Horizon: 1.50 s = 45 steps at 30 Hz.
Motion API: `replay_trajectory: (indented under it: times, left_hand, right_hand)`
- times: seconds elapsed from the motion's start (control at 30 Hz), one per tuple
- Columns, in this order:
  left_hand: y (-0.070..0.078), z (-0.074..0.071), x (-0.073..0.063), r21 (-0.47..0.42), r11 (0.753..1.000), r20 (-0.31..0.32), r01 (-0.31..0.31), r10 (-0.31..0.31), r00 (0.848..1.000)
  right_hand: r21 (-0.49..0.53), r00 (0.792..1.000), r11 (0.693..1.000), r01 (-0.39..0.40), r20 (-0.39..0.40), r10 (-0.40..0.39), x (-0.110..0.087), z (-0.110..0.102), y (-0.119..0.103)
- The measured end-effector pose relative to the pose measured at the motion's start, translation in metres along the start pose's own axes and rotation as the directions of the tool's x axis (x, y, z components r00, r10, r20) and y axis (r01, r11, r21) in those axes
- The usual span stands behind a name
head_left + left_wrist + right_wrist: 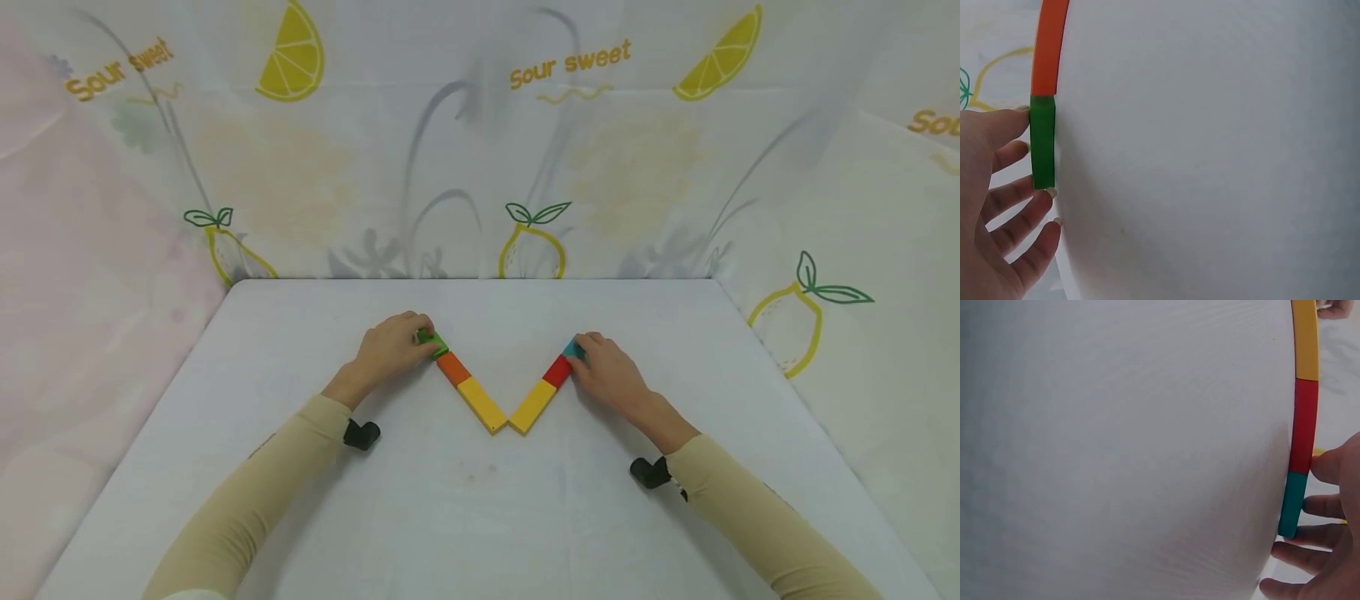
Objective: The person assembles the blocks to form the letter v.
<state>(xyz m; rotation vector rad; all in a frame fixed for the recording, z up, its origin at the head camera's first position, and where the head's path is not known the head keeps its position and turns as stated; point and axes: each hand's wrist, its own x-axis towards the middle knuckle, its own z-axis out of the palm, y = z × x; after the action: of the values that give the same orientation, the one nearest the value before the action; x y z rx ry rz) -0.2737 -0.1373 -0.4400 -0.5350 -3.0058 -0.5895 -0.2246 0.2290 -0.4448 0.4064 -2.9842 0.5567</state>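
Observation:
Two rows of flat blocks form a V on the white table. The left row runs from a green block (1042, 142) through an orange block (453, 368) to a yellow block (482, 405) at the point. A blue-green block (1293, 504), a red block (557, 371) and another yellow block (532, 406) make up the right row. My left hand (392, 343) pinches the green block at its outer end, thumb near the orange joint. The blue-green block is between the thumb and fingers of my right hand (609, 373), partly hidden in the head view.
The white table (480, 517) ends at a back edge against a hanging cloth (420, 167) printed with lemons. Black camera mounts (363, 434) hang by both wrists, close to the tabletop.

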Motion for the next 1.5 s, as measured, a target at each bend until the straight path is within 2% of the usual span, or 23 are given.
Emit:
replay_trajectory:
  times: [0.33,0.67,0.93,1.2,1.5]
  left_hand:
    - [-0.0012,0.0004,-0.0020,0.004,1.000,-0.011,-0.001,0.001,1.000]
    - [0.0012,0.0006,-0.0019,-0.002,1.000,-0.031,-0.012,0.012,0.999]
    - [0.0038,0.0015,-0.0038,0.002,1.000,-0.002,0.010,-0.010,1.000]
    - [0.0027,0.0044,-0.0051,0.019,1.000,-0.017,-0.003,0.003,1.000]
    - [0.0058,-0.0004,-0.0069,0.013,1.000,-0.009,-0.014,0.014,1.000]
  right_hand:
    - [0.003,1.000,1.000,0.020,-0.006,-0.020,0.0019,-0.0013,-0.0009]
    - [0.013,1.000,1.000,0.001,0.006,-0.001,0.0019,-0.0039,-0.0020]
    - [0.004,1.000,1.000,-0.004,0.016,0.004,0.0006,-0.0015,-0.0007]
    - [0.007,1.000,1.000,-0.007,0.016,0.007,0.0000,-0.0005,-0.0012]
    - [0.012,1.000,1.000,-0.002,0.006,0.002,0.0004,-0.0008,-0.0023]
